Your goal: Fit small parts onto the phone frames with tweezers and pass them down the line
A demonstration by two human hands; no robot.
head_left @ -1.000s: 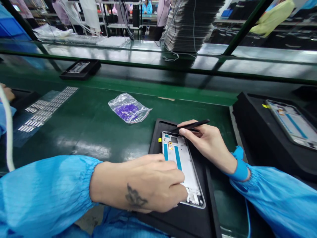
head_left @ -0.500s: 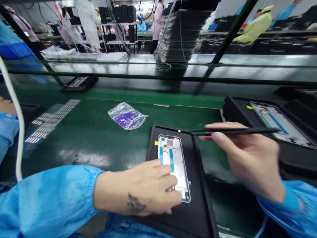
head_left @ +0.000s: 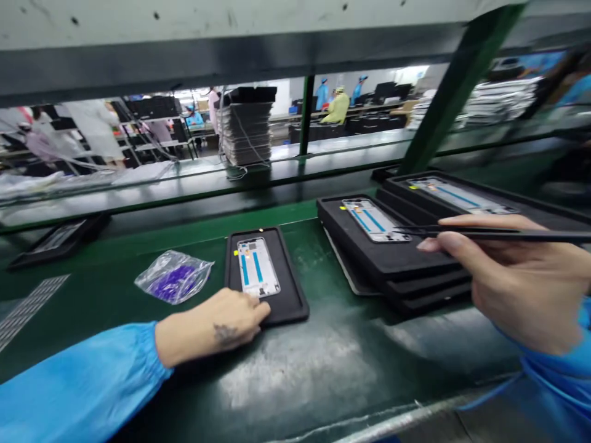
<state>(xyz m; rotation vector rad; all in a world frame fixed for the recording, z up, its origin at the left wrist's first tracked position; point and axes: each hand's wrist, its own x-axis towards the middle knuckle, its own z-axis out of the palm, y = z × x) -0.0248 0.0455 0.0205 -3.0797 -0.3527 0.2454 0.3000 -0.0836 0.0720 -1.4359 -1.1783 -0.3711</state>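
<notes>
Only one view: a head cam, aimed forward and down over the green desk point(head_left: 300, 369) from its near edge. Right hand point(head_left: 521, 283) with black tweezers point(head_left: 508, 234) looms close at right, left hand point(head_left: 231, 317) farther out, lower left.

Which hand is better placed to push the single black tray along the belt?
Probably left: the left hand rests on the single tray at its near edge, while the right hand holds tweezers over the stacked trays.

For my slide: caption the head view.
Left hand touches black tray with phone frame; right hand holds thin black tool.
</notes>
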